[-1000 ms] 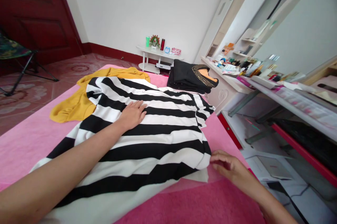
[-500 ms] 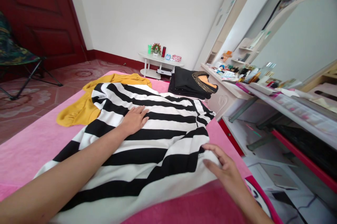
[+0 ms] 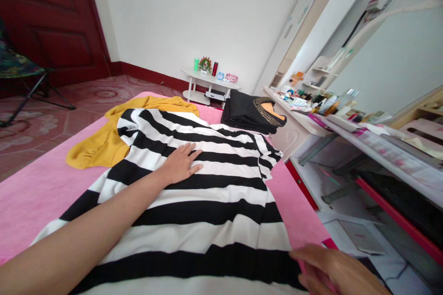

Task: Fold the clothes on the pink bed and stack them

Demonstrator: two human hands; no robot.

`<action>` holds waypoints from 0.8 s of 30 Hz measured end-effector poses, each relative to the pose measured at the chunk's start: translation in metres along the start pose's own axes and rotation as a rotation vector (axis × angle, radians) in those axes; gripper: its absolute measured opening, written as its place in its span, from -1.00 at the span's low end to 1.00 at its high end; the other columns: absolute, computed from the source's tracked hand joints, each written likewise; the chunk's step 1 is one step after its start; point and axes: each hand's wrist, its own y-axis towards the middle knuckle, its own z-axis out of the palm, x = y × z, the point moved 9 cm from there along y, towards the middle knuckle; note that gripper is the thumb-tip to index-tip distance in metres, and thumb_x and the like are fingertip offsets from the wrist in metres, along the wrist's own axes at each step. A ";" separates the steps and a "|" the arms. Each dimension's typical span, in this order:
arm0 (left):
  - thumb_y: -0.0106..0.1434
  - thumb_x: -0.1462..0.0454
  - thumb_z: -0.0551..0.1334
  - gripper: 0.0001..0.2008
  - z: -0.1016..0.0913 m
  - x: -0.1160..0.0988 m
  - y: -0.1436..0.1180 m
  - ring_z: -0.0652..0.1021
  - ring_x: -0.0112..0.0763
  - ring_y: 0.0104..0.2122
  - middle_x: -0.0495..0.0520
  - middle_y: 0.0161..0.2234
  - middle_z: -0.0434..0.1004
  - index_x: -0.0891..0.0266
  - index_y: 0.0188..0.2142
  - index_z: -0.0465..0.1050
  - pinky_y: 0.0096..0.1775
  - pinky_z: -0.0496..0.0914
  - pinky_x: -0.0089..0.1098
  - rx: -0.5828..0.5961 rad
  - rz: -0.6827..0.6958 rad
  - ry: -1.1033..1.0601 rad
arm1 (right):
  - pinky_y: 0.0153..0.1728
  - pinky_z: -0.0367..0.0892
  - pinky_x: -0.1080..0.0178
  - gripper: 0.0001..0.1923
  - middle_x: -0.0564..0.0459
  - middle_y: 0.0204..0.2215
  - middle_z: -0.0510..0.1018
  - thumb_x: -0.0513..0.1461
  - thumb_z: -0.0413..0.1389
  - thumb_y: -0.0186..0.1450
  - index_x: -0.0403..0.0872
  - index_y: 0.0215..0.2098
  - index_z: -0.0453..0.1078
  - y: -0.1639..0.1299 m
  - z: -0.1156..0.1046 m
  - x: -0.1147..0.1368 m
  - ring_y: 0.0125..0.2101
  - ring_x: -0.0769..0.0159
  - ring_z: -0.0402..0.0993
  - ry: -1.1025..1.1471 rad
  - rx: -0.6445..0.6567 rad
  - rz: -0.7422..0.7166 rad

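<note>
- Striped shirt (image 3: 194,202) lies flat on pink bed cover (image 3: 34,184), under both hands; the lifted right edge seen half a second ago is now laid down, stripes straight.
- Left hand (image 3: 180,165) spread, palm pressing mid-shirt.
- Right hand (image 3: 328,272) has slid to the near hem corner; pinching or resting, cannot tell.

The right hand (image 3: 332,272) has slid back along the shirt's (image 3: 207,202) right edge, from beside the lower side seam to the near corner at the bottom of the view. The lifted, slanted fold of the side half a second ago now lies flat with stripes straight. The left hand (image 3: 182,165) has spread its fingers a little wider.
</note>
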 end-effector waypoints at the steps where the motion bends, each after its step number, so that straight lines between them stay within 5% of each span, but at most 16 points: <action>1: 0.32 -0.10 -0.09 -0.38 0.000 0.000 0.000 0.08 -0.07 0.25 0.16 0.28 0.02 0.16 0.23 0.15 0.21 -0.04 -0.11 -0.002 0.001 0.004 | -0.25 0.38 0.19 -0.66 0.02 -0.29 0.60 0.01 0.09 0.13 0.19 -0.14 0.49 0.010 0.008 0.022 -0.32 0.18 0.52 -0.040 0.082 -0.058; 5: 0.32 -0.09 -0.09 -0.39 -0.004 0.000 -0.001 0.09 -0.08 0.25 0.16 0.27 0.04 0.15 0.23 0.15 0.21 -0.02 -0.12 -0.009 -0.004 0.008 | 0.16 0.10 0.12 -0.33 0.03 0.25 0.17 0.02 0.02 0.27 0.10 0.29 0.01 0.054 0.037 0.115 0.19 0.15 0.14 -0.116 0.231 -0.355; 8: 0.32 -0.08 -0.07 -0.41 -0.006 0.000 -0.003 0.10 -0.08 0.25 0.15 0.28 0.03 0.13 0.23 0.15 0.21 -0.01 -0.12 -0.017 -0.014 0.003 | 0.21 0.00 0.10 -0.22 0.04 0.32 -0.04 0.05 0.01 0.27 0.08 0.34 -0.21 0.090 0.063 0.168 0.27 0.18 -0.05 -0.080 0.325 -0.519; 11: 0.32 -0.07 -0.05 -0.42 -0.009 -0.001 -0.003 0.09 -0.08 0.25 0.16 0.28 0.03 0.14 0.22 0.16 0.20 0.00 -0.11 -0.026 -0.022 -0.001 | 0.23 -0.06 0.05 -0.25 -0.03 0.32 -0.05 0.05 -0.05 0.31 0.00 0.34 -0.20 0.138 0.084 0.197 0.28 0.18 -0.10 -0.093 0.232 -0.619; 15: 0.33 -0.06 -0.05 -0.43 -0.012 -0.001 -0.004 0.09 -0.10 0.25 0.17 0.27 0.05 0.14 0.22 0.16 0.21 0.00 -0.12 -0.031 -0.031 -0.019 | 0.21 -0.13 -0.08 -0.35 -0.11 0.32 -0.08 -0.02 -0.10 0.35 -0.09 0.32 -0.10 0.215 0.110 0.183 0.30 0.10 -0.21 -0.210 -0.062 -0.497; 18: 0.33 -0.04 -0.03 -0.46 -0.016 -0.001 -0.005 0.10 -0.12 0.25 0.14 0.27 0.05 0.11 0.22 0.16 0.21 -0.01 -0.13 -0.036 -0.037 -0.038 | 0.20 -0.15 -0.11 -0.40 -0.12 0.31 -0.04 0.00 -0.16 0.36 -0.07 0.29 0.00 0.256 0.136 0.147 0.29 0.06 -0.18 -0.316 -0.121 -0.315; 24: 0.29 0.02 0.09 -0.47 -0.018 -0.002 -0.004 0.16 -0.10 0.22 0.21 0.24 0.12 0.19 0.18 0.24 0.19 0.07 -0.11 -0.048 -0.031 -0.112 | 0.21 -0.15 -0.06 -0.42 0.00 0.30 0.02 0.05 -0.20 0.36 0.04 0.27 0.06 0.271 0.147 0.123 0.28 0.13 -0.15 -0.342 -0.166 -0.320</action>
